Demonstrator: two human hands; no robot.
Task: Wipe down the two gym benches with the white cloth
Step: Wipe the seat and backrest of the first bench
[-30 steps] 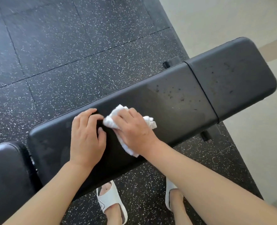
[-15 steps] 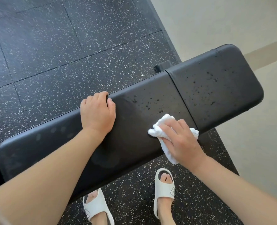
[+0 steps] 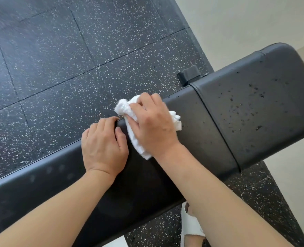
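Note:
A long black padded gym bench [image 3: 210, 125] runs diagonally across the view, its right-hand pad dotted with dark specks. My right hand [image 3: 153, 125] grips a bunched white cloth [image 3: 124, 108] and presses it on the bench's far edge near the middle. My left hand [image 3: 103, 147] rests on the same far edge just left of the cloth, its fingers curled over the rim. The second bench is out of view.
Black speckled rubber floor tiles [image 3: 76, 59] lie beyond the bench. Pale flooring [image 3: 254, 20] starts at the upper right. A black frame foot [image 3: 189, 75] pokes out behind the bench. A white slipper [image 3: 190, 227] on a foot stands below the bench.
My right hand carried the cloth from the near edge by the seam to the far edge, leftward, beside my left hand. The view shifted a little.

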